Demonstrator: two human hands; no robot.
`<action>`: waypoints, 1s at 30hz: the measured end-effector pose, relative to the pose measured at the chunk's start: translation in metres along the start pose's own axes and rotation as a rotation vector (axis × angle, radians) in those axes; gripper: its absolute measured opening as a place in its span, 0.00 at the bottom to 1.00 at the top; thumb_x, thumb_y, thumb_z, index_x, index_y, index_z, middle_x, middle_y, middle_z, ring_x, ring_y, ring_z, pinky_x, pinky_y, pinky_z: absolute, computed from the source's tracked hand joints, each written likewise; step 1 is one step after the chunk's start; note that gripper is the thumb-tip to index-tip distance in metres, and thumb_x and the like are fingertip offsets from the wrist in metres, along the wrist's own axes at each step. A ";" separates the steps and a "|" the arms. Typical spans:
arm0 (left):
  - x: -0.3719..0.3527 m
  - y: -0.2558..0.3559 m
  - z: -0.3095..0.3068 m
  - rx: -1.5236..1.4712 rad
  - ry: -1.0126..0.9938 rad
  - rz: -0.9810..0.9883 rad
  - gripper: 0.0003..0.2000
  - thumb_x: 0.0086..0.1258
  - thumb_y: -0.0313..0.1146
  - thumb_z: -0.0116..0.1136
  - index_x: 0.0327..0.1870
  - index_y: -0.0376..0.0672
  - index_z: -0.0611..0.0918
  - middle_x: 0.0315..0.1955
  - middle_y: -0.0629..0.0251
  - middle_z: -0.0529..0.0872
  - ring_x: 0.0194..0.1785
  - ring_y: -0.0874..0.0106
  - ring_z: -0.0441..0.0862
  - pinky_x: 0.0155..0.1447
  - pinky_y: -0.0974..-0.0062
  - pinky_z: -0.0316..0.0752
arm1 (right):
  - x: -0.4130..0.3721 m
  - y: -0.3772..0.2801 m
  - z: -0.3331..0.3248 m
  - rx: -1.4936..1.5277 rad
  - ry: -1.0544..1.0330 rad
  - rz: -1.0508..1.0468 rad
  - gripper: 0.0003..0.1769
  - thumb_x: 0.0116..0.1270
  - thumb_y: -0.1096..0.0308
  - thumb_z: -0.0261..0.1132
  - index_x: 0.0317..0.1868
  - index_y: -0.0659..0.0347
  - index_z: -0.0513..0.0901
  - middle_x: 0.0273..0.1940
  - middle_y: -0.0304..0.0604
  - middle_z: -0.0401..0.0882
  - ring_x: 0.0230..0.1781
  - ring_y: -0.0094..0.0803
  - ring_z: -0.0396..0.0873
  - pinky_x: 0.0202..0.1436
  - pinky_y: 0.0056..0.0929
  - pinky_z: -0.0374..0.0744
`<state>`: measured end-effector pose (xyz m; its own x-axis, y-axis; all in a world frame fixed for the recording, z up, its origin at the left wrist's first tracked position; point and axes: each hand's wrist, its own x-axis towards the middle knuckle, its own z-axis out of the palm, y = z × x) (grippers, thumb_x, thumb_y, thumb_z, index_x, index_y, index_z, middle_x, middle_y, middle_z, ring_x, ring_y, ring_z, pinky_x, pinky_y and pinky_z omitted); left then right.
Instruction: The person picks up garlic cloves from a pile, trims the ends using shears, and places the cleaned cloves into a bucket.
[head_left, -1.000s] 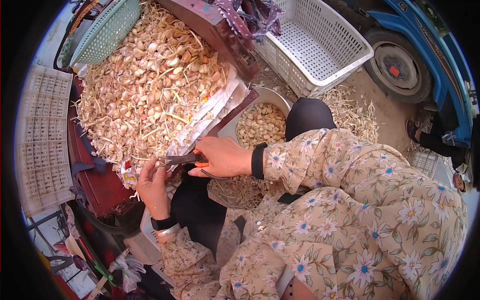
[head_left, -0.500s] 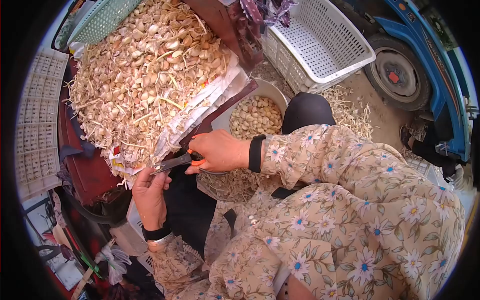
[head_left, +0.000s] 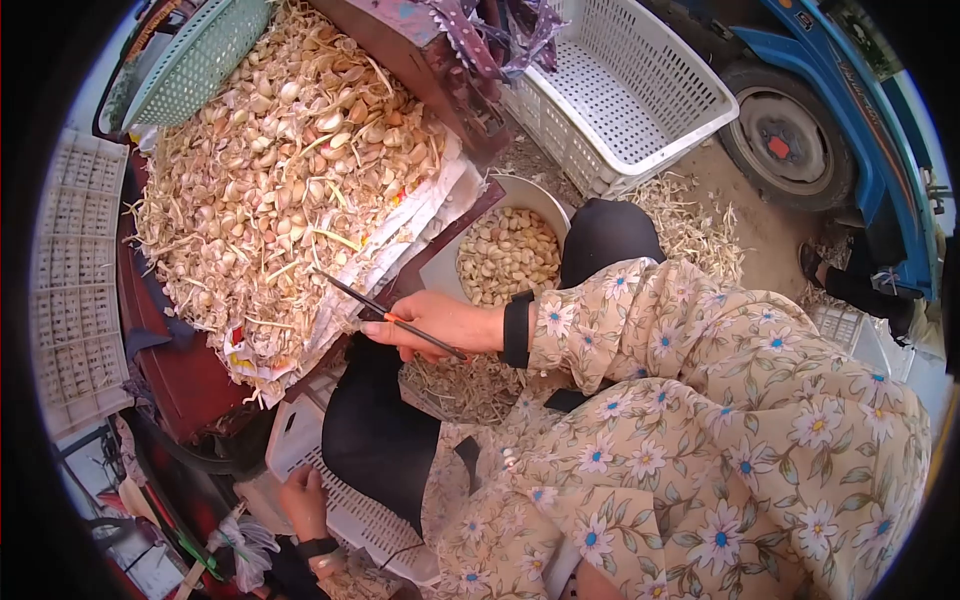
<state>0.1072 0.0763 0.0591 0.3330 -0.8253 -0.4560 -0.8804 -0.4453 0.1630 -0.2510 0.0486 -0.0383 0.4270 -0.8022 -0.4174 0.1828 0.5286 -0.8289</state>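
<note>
My right hand [head_left: 435, 322] is closed around scissors [head_left: 385, 312] with orange and black handles, their blades pointing up and left over the edge of the garlic pile. Lower down, my left hand [head_left: 302, 500] is over a white crate [head_left: 355, 515] beside my knee; its fingers are curled, and whether anything is in them cannot be made out. A large heap of garlic cloves and dry stalks [head_left: 290, 180] lies on white sheeting [head_left: 400, 235] on a dark red surface. Below my right hand's wrist side sits a pale bucket [head_left: 540, 197] holding peeled-off cloves [head_left: 508, 255].
A white perforated basket [head_left: 625, 90] stands at the top, a green basket [head_left: 185, 75] at the upper left, and a white crate [head_left: 80, 290] at the left edge. A blue vehicle's wheel [head_left: 785, 140] and another person's dark sleeve or leg [head_left: 865, 300] are at the right.
My left hand has moved down from the scissors' tips to the white crate. My right hand has turned the scissors, with the blades now angled up and left.
</note>
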 end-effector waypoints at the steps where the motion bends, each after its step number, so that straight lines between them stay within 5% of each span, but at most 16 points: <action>1: 0.006 -0.025 -0.004 0.710 0.142 0.430 0.07 0.60 0.28 0.57 0.36 0.35 0.82 0.23 0.61 0.80 0.23 0.74 0.78 0.26 0.78 0.72 | 0.000 0.001 -0.001 0.009 -0.022 0.004 0.34 0.59 0.33 0.53 0.24 0.61 0.73 0.14 0.35 0.67 0.11 0.20 0.65 0.13 0.20 0.64; 4: 0.033 -0.021 0.007 0.521 0.419 0.678 0.07 0.60 0.28 0.57 0.36 0.36 0.82 0.26 0.59 0.81 0.23 0.74 0.78 0.25 0.78 0.72 | 0.010 0.013 0.003 0.057 0.079 -0.101 0.34 0.58 0.33 0.55 0.25 0.62 0.74 0.13 0.35 0.67 0.12 0.20 0.65 0.14 0.19 0.64; 5: 0.029 0.031 0.013 0.066 0.243 0.361 0.07 0.61 0.27 0.56 0.38 0.35 0.81 0.28 0.61 0.80 0.25 0.77 0.78 0.27 0.80 0.72 | 0.015 0.015 0.002 0.066 0.093 -0.106 0.34 0.58 0.34 0.55 0.25 0.62 0.74 0.13 0.35 0.67 0.12 0.20 0.65 0.14 0.19 0.63; 7: 0.045 0.100 0.030 -0.306 0.190 0.431 0.08 0.62 0.25 0.55 0.41 0.35 0.80 0.28 0.64 0.80 0.25 0.80 0.76 0.28 0.81 0.72 | 0.020 0.013 -0.002 0.081 0.117 -0.115 0.33 0.57 0.34 0.57 0.25 0.62 0.75 0.13 0.35 0.66 0.12 0.20 0.66 0.14 0.19 0.63; 12: 0.111 0.208 0.071 -0.140 0.258 0.913 0.10 0.57 0.22 0.58 0.41 0.36 0.80 0.34 0.60 0.81 0.31 0.70 0.79 0.37 0.76 0.74 | 0.012 -0.005 -0.012 0.097 0.117 -0.100 0.33 0.57 0.35 0.58 0.24 0.63 0.75 0.15 0.35 0.68 0.13 0.20 0.66 0.15 0.19 0.61; 15: 0.126 0.219 0.076 0.251 0.273 0.922 0.13 0.52 0.22 0.60 0.41 0.39 0.80 0.33 0.56 0.80 0.35 0.62 0.79 0.41 0.69 0.74 | 0.013 -0.003 -0.015 0.131 0.106 -0.122 0.32 0.58 0.37 0.59 0.25 0.63 0.75 0.15 0.35 0.68 0.13 0.20 0.65 0.15 0.19 0.61; 23: 0.120 0.227 0.073 0.327 0.198 0.756 0.15 0.51 0.29 0.60 0.41 0.41 0.78 0.30 0.51 0.81 0.35 0.52 0.78 0.40 0.63 0.72 | 0.026 0.011 -0.006 0.136 0.071 -0.116 0.29 0.58 0.40 0.60 0.23 0.62 0.74 0.15 0.37 0.69 0.11 0.21 0.65 0.12 0.22 0.65; 26: 0.121 0.230 0.071 0.398 0.218 0.704 0.12 0.51 0.28 0.60 0.39 0.41 0.77 0.26 0.54 0.82 0.31 0.56 0.79 0.37 0.63 0.72 | 0.017 0.002 -0.012 0.099 0.046 -0.029 0.29 0.58 0.39 0.60 0.28 0.62 0.75 0.19 0.36 0.71 0.14 0.19 0.66 0.16 0.19 0.65; 30: 0.125 0.209 0.067 -0.195 0.124 0.624 0.07 0.60 0.29 0.58 0.36 0.41 0.75 0.21 0.65 0.78 0.26 0.73 0.77 0.28 0.75 0.71 | 0.023 0.004 -0.017 0.137 0.060 -0.054 0.27 0.58 0.40 0.61 0.28 0.61 0.75 0.20 0.36 0.71 0.14 0.19 0.66 0.16 0.18 0.64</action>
<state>-0.0572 -0.0968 -0.0224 -0.1725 -0.9773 -0.1228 -0.8472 0.0836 0.5246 -0.2554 0.0279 -0.0578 0.3607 -0.8433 -0.3983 0.3246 0.5139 -0.7941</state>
